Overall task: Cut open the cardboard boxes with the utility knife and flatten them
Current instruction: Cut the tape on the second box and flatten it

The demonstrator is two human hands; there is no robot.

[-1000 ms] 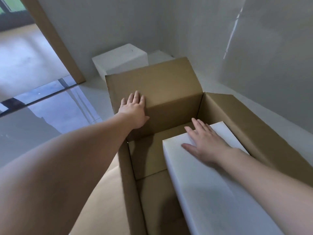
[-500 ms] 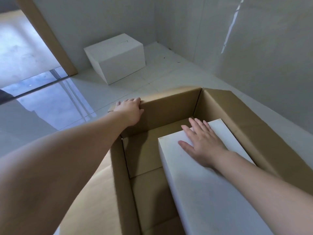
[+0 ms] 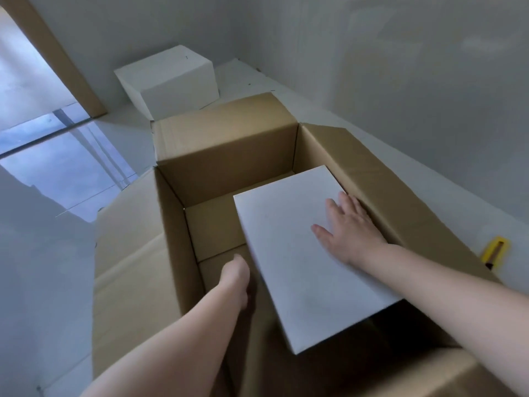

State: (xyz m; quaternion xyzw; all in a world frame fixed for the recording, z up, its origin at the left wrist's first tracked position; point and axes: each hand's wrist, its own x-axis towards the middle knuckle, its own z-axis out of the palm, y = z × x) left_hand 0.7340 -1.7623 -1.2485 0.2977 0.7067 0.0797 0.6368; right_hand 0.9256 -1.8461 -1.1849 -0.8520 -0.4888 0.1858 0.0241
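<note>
A big brown cardboard box stands open on the floor in front of me, its flaps spread outward. Inside it lies a white box, against the right wall. My right hand rests flat on the white box's top near its right edge, fingers straight. My left hand reaches down inside the brown box along the white box's left side; its fingers are hidden. A yellow utility knife lies on the floor beyond the right flap, away from both hands.
A second white box stands closed on the floor behind the brown one, near the wall. A brown door frame rises at the far left. A pale wall runs close along the right.
My left hand left the far flap and dropped inside the brown box beside the white box. The far flap stands up again. My right hand slid toward the white box's right edge.
</note>
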